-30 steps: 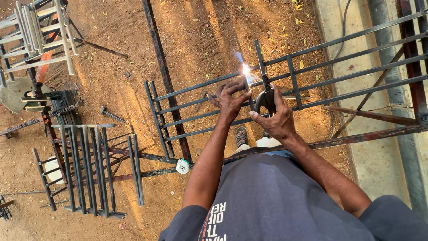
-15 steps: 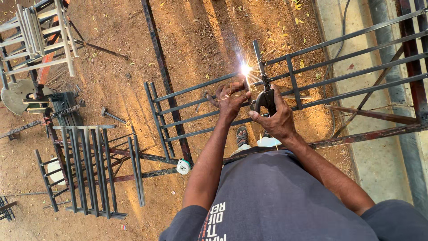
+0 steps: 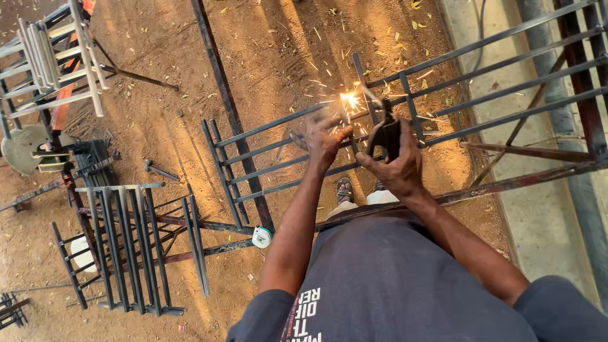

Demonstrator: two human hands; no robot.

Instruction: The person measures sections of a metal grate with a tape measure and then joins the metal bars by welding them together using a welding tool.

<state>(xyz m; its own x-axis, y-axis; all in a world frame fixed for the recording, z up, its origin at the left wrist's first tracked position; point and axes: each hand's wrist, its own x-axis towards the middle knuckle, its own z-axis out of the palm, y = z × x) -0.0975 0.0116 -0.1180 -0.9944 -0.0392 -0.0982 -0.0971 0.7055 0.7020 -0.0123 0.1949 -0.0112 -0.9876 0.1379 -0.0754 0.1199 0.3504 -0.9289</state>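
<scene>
Nearest the cam: dark grey shirt [image 3: 392, 285] w/ both bare arms reaching fwd from it. Right hand [image 3: 398, 166] has fingers wrapped tight round a black welding electrode holder [image 3: 385, 134], rod tip pointing up-left to a bright spark [image 3: 349, 99] at a joint of the long metal grille frame [image 3: 481, 95]. Left hand [image 3: 324, 140] sits just left of the holder, fingers curled loosely, palm down on or just over a frame bar; can't tell if it actually grips the bar, it's blurred. The frame lies flat on the dirt, horiz bars running from centre out to the right edge, w/ short uprights near the spark. Under the arms, a sandalled foot [image 3: 344, 189] shows betw the bars. Left of the torso a small white tape measure [image 3: 261, 237] lies on the ground, touching a rusty bar. Further left: stack of dark grille panels [image 3: 136, 247] leaning together. Beyond that, a hammer [image 3: 158, 170] on the dirt, and at far top-left a pale grey barred frame [image 3: 57, 57].
</scene>
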